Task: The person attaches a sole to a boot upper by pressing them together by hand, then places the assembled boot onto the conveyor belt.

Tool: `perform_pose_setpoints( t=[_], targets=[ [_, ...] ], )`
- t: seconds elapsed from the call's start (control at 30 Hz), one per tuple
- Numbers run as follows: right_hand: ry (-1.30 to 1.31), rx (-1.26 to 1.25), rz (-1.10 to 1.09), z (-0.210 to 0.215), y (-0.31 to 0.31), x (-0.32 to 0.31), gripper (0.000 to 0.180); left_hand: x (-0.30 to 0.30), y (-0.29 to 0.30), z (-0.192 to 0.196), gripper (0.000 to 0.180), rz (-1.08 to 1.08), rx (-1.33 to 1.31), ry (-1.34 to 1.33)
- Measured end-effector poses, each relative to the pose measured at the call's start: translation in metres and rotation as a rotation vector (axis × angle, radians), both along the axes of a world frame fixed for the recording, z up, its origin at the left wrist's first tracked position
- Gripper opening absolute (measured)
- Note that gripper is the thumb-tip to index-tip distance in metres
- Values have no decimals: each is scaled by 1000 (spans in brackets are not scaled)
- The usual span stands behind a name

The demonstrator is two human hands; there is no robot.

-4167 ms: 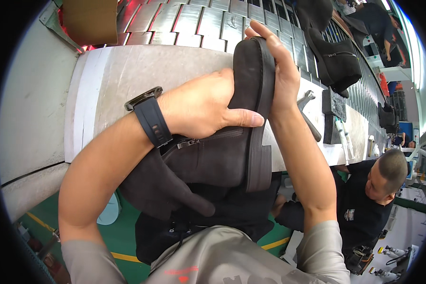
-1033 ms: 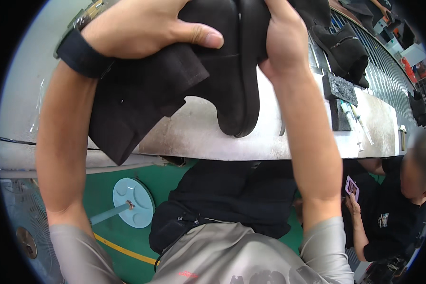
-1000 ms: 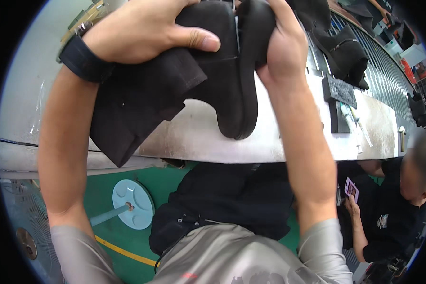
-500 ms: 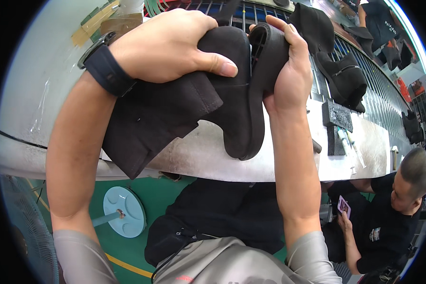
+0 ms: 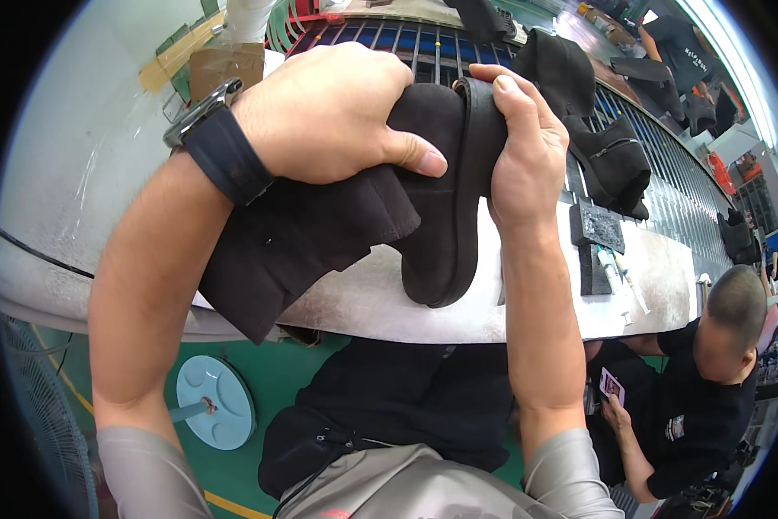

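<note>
A black ankle boot (image 5: 311, 229) lies on its side in the air over the white bench top, its shaft pointing to the lower left. My left hand (image 5: 337, 112), with a dark watch on the wrist, grips the boot's upper from above, the thumb lying across it. Along the boot's bottom runs a black sole (image 5: 482, 134), lying against the upper from toe to heel. My right hand (image 5: 531, 169) is wrapped round the outer side of the sole's toe end, fingertips bent over its far edge.
More black boots (image 5: 614, 160) stand on a roller conveyor (image 5: 683, 173) beyond the bench (image 5: 527, 298). A dark block (image 5: 596, 227) and white tubes (image 5: 618, 272) lie right of my right forearm. A seated person (image 5: 709, 389) holds a phone at the right. A fan (image 5: 47, 415) stands lower left.
The sole's toe end, which stood away from the boot with its ribbed inside showing, now lies against the upper. My right hand has moved slightly left with it.
</note>
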State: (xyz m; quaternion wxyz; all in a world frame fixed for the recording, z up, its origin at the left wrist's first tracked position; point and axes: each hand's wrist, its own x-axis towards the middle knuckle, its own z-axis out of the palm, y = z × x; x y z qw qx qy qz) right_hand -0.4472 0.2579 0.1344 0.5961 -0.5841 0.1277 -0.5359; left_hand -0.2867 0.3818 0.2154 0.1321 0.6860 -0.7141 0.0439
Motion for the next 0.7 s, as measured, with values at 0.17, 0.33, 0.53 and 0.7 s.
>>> perform_pose_setpoints(
  t=[0.17, 0.33, 0.53, 0.7],
  targets=[
    [74, -61, 23, 8, 4, -12, 24, -11, 9, -4, 62, -33, -105, -61],
    [98, -89, 23, 12, 12, -21, 23, -23, 20, -3, 63, -4, -137, -110],
    [160, -118, 27, 21, 24, -38, 22, -33, 34, -2, 60, -86, -222, -107],
    [150, -96, 87, 29, 36, -58, 22, -51, 47, 1, 58, -120, -196, -76]
  ],
)
